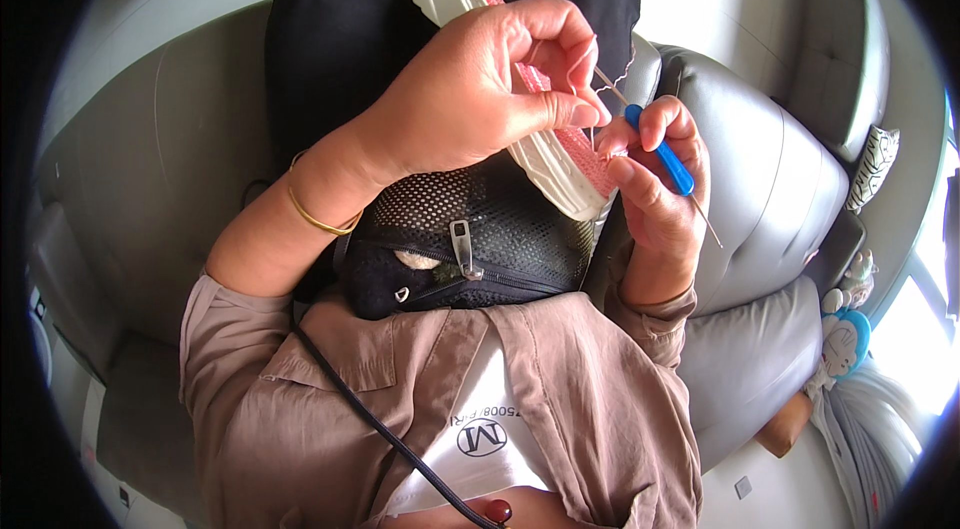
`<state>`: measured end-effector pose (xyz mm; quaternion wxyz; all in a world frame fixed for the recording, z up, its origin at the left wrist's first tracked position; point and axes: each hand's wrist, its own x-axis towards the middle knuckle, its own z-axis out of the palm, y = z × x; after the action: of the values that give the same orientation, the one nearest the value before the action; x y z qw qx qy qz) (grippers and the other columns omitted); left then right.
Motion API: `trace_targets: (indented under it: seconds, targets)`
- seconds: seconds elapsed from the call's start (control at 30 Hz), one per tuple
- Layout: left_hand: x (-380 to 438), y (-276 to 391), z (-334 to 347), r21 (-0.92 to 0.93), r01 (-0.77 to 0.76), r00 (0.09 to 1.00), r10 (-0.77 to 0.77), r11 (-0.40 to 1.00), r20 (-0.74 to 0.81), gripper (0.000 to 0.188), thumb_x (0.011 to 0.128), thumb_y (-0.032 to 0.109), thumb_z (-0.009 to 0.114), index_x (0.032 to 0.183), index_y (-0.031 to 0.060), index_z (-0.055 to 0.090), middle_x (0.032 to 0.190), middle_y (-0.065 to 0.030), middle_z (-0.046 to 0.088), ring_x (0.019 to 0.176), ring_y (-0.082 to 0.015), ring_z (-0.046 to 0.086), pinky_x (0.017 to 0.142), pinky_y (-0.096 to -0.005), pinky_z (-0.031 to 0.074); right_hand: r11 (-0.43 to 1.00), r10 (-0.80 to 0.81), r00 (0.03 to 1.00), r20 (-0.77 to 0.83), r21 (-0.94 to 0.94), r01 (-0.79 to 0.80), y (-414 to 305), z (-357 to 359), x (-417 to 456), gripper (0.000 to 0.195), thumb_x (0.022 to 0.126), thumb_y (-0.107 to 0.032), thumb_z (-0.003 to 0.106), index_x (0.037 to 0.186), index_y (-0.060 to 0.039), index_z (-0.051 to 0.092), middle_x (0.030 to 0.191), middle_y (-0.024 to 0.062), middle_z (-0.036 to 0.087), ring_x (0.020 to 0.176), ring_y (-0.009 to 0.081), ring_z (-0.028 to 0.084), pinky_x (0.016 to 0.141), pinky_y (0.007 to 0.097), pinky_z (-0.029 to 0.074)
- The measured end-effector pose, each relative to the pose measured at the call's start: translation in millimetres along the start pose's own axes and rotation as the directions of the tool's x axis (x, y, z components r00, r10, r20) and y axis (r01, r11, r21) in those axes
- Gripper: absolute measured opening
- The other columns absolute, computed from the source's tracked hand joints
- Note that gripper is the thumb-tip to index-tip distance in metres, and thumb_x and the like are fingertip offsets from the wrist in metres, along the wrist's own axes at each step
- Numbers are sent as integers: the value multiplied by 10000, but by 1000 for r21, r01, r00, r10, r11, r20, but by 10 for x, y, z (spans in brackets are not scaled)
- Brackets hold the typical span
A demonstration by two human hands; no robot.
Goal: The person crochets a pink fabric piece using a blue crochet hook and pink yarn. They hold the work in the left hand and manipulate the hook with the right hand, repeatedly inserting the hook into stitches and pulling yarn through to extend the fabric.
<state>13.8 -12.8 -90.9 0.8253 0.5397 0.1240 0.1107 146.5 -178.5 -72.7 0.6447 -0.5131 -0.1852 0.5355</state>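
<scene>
A shoe with a thick white sole [551,180] and pink knitted edging [581,150] lies slantwise above my lap. My left hand [517,71] is over it, with thumb and forefinger pinched on a thin pale pink yarn [577,67]. My right hand [660,161] pinches the pink knit at the shoe's lower end. Across its fingers rests a crochet hook with a blue handle [664,150] and a thin metal shaft at each end. A strand of yarn runs from the fingers toward my knee.
A black mesh bag [495,229] with a metal zipper pull [462,244] lies on my lap, a dark plush item in it. Grey sofa cushions [742,176] flank me. A grey pillow [750,349] and a blue and white plush toy [844,341] are at the right.
</scene>
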Motion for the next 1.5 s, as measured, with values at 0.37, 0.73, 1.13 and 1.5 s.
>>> trace_targets:
  seconds: [0.37,0.73,1.13,1.5]
  targets:
    - [1,24,-104,-86,-44,998,39,995,-56,218,826,-16,664,838,67,464,867,-23,558,889,-124,623,799,-235,493,1000,6,1000,-6,24,-6,-9,-10,1,323,748,27,698,913,-84,444,902,119,633,743,107,571,667,234,463]
    - [30,11,-223,-94,-83,987,69,992,-143,190,832,13,667,864,70,488,893,-65,626,904,-149,639,821,-264,504,1000,-4,1000,11,26,3,2,-17,10,329,747,33,701,918,-84,446,895,124,628,739,107,567,662,233,464]
    - [30,170,-469,429,-109,991,130,896,-19,141,850,75,646,946,24,556,920,-34,636,900,-118,575,870,-281,444,1000,-13,1000,25,24,12,-3,-21,6,334,753,37,701,933,-74,442,922,143,627,767,119,579,677,240,475]
    - [-203,691,-453,909,-88,943,329,408,-57,171,827,137,686,903,4,610,899,-68,648,875,-177,611,798,-286,454,998,-45,997,63,38,43,6,-2,33,358,743,40,713,942,-75,439,943,148,619,825,136,589,711,249,490]
